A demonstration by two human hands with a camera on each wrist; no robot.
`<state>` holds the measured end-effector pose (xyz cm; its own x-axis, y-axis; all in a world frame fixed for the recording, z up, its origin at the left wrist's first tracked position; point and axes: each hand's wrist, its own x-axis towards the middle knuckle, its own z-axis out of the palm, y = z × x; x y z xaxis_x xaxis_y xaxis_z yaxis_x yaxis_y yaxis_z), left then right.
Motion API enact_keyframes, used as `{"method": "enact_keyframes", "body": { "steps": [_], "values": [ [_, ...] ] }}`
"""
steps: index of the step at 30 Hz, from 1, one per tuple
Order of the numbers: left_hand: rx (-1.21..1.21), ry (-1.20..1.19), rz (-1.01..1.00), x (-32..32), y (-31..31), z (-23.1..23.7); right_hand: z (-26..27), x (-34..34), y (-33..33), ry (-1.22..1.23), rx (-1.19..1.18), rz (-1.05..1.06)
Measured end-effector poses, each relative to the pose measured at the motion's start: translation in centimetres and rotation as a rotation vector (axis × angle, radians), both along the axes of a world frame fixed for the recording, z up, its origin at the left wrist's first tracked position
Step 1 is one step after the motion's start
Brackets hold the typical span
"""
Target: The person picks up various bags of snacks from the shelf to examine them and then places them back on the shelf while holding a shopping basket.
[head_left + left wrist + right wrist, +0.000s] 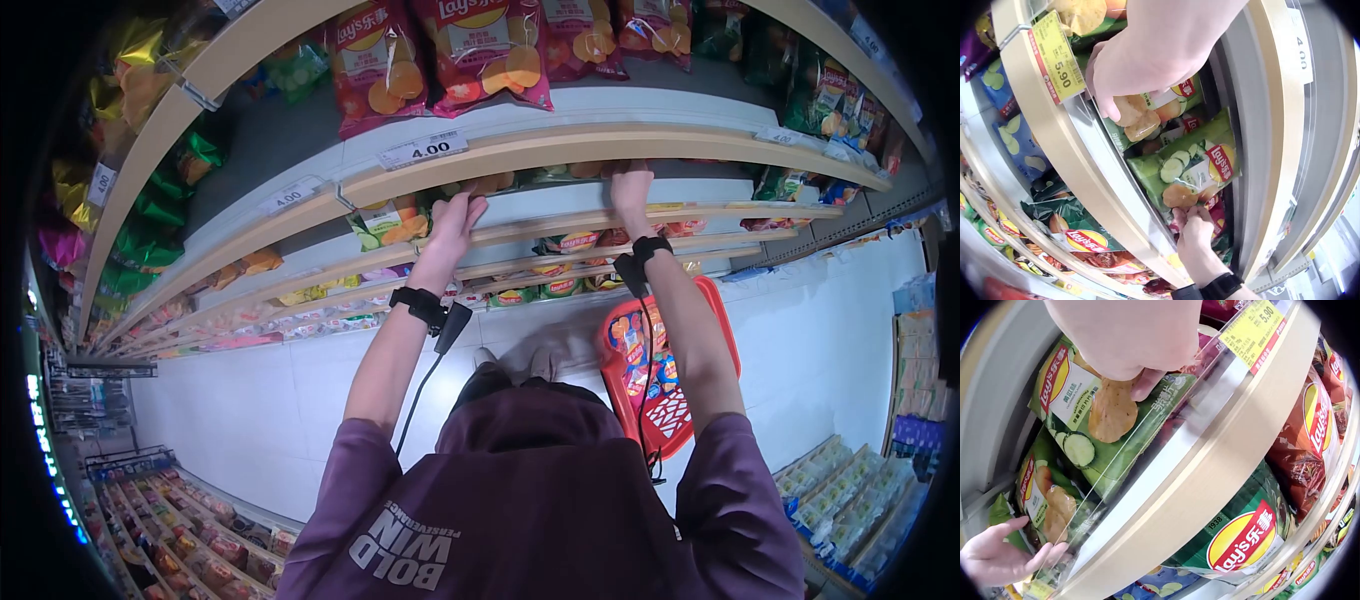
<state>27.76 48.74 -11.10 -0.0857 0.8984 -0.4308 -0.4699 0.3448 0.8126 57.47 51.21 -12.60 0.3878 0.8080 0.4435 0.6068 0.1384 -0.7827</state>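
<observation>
On a lower shelf, a green cucumber-flavour Lay's bag (1188,169) (1079,403) lies tilted over other bags. My right hand (632,190) (1196,237) (1125,334) grips one edge of it, the thumb on its front; its other fingers are partly hidden. My left hand (455,225) (1154,53) (1007,556) is at another green bag (1141,115) (1050,500) beside it, fingers spread and loosely bent against the bag by the clear shelf lip.
Red Lay's bags (490,50) stand on the shelf above, behind a 4.00 price tag (425,149). A yellow 5.90 tag (1059,59) (1257,331) hangs at the shelf edge. Dark green bags (1241,531) fill a lower shelf. On the floor, a red basket (612,385) holds several snack bags.
</observation>
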Motion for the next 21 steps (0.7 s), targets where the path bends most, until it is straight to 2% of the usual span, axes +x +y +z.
{"method": "enact_keyframes", "body": {
  "steps": [2, 6, 7, 10, 11, 14, 17, 18, 20, 21],
  "values": [
    [-0.005, -0.007, -0.009, 0.0, 0.2, 0.9, 1.0, 0.0, -0.5, 0.13, -0.125, 0.089],
    [0.008, -0.03, -0.005, 0.5, 0.7, 1.5, 0.2, -0.9, 1.2, -0.281, -0.132, 0.183],
    [0.002, -0.021, -0.009, 0.6, 0.7, 1.6, -0.5, -0.8, 2.2, -0.358, -0.201, 0.282],
    [-0.031, 0.022, -0.007, 0.7, 0.2, 1.4, -1.3, -1.1, 3.4, -0.508, -0.297, 0.261],
    [-0.051, 0.046, 0.002, 0.7, 0.0, 1.1, -1.8, -1.5, 3.5, -0.4, -0.27, 0.183],
    [-0.053, 0.073, 0.0, 0.5, -1.5, 0.9, -1.4, -2.2, 2.0, -0.27, 0.036, 0.028],
    [-0.065, 0.15, 0.018, 1.5, -3.0, 3.0, 3.3, -3.8, -2.6, -0.121, -0.078, 0.114],
    [-0.052, 0.166, 0.024, 1.7, -2.9, 3.0, 3.4, -4.2, -2.9, -0.288, -0.344, 0.194],
    [-0.031, 0.2, 0.036, 1.6, -2.8, 2.5, 5.3, -6.2, -5.1, -0.327, -0.291, 0.459],
    [-0.049, 0.154, 0.064, 1.5, -2.5, 2.0, 5.4, -7.0, -5.1, -0.421, -0.325, 0.448]
  ]
}}
